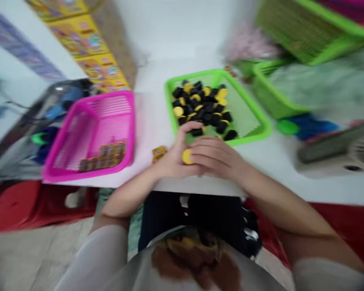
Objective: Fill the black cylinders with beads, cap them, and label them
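Observation:
My left hand (180, 155) and my right hand (216, 157) meet at the table's front edge, before a green basket (251, 117). A round yellow-topped piece (187, 157) sits between them; the left hand's fingers curl round it and the right hand's fingers press against its side. Several black and yellow round pieces (200, 107) lie in the green basket. Left of my hands, a small yellow-brown packet (159, 153) lies on the white table (150, 117). A pink basket (89, 135) holds a row of small brown packets (104, 157).
Yellow printed boxes (87, 44) stand stacked behind the pink basket. More green baskets (279, 91) with bags are at the right, near a grey device (336, 151). A red stool (15, 204) is below left.

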Action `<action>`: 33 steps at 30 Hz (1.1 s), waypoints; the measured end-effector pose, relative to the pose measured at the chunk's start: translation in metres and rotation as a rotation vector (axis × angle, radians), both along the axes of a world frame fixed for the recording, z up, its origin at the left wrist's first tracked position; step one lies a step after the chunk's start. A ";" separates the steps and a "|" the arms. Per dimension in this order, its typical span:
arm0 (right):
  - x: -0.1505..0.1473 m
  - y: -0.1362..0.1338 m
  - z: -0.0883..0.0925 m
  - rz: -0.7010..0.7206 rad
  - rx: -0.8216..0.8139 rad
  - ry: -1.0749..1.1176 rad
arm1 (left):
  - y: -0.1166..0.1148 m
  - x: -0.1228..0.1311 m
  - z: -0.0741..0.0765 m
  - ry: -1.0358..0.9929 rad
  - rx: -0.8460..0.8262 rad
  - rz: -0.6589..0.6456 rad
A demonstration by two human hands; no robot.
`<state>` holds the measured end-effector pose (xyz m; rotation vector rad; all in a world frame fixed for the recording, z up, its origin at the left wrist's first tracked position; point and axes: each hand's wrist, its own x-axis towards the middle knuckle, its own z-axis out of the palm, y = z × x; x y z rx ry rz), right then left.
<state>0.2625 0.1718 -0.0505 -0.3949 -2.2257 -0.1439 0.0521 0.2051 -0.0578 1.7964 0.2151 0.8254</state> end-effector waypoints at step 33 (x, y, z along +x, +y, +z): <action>0.026 0.029 -0.007 -0.715 0.277 -0.026 | -0.047 -0.082 0.072 0.386 0.433 0.752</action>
